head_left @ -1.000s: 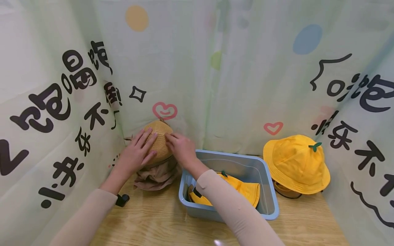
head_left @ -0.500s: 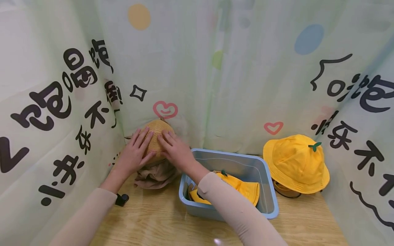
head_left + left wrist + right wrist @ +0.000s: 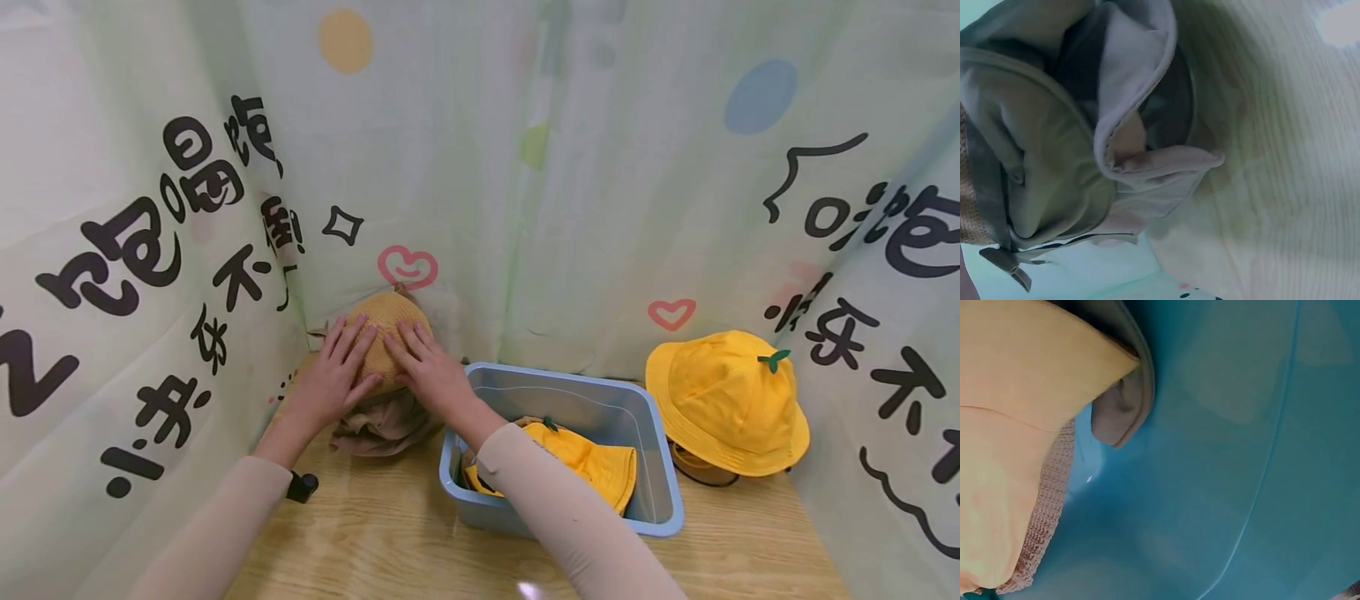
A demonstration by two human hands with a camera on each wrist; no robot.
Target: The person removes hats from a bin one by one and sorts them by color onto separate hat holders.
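A sun hat with a tan woven crown (image 3: 384, 321) and a drooping brownish fabric brim (image 3: 384, 427) stands in the back left corner. My left hand (image 3: 330, 379) lies on the left side of the crown, fingers spread. On the crown's right side rests my right hand (image 3: 435, 371), its fingers extended toward the left ones. Close up in the left wrist view, the hat's folded fabric (image 3: 1054, 162) hangs over a dark round base (image 3: 1175, 103) on the wooden table. A small strap end (image 3: 1007, 265) sticks out below the band.
Right of the hat stands a blue plastic bin (image 3: 663, 467) holding a yellow hat (image 3: 592, 458) and, beneath it, brown fabric (image 3: 1124, 415) and knit material (image 3: 1054, 487). Another yellow hat (image 3: 727, 400) with a green sprout sits farther right on a stand. A printed curtain (image 3: 480, 167) encloses the table (image 3: 375, 533).
My right hand has gone from bent fingers at the crown's right edge to fingers laid out over its front. The left hand stays on the crown. The head view shifts slightly.
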